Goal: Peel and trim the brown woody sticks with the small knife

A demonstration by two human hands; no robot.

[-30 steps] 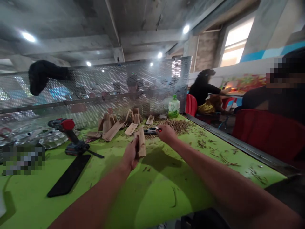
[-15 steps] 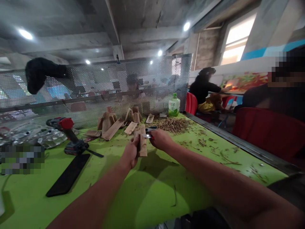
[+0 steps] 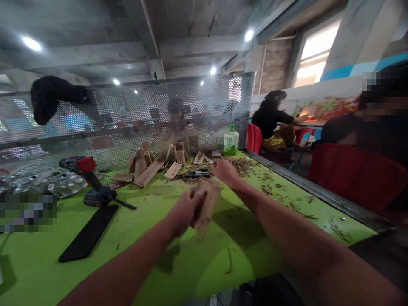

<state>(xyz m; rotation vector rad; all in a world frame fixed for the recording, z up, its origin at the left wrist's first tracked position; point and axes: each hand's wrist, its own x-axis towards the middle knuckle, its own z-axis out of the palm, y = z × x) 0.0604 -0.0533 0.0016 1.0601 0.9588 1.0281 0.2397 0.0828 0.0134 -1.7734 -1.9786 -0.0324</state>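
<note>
My left hand (image 3: 186, 209) is closed around a brown strip-like piece (image 3: 208, 208), which is blurred by motion over the green table (image 3: 134, 238). To its right and farther back, my right hand (image 3: 225, 171) grips a knife (image 3: 209, 160) with a red part on its handle and a light blade pointing up and left. The two hands are apart. Dark-handled pliers (image 3: 199, 173) lie among brown shavings (image 3: 240, 165) just beyond the piece.
Brown pieces (image 3: 149, 171) stand and lie near the perforated metal screen (image 3: 127, 127). A green-capped bottle (image 3: 231, 140) is behind the shavings. A cordless drill (image 3: 92, 180) and black flat strip (image 3: 89, 233) are at left. People sit at right beyond the metal edge (image 3: 306, 187).
My right hand has moved up and right with the knife, away from the brown piece. My left hand has shifted slightly right and toward me with the piece, uncovering the pliers.
</note>
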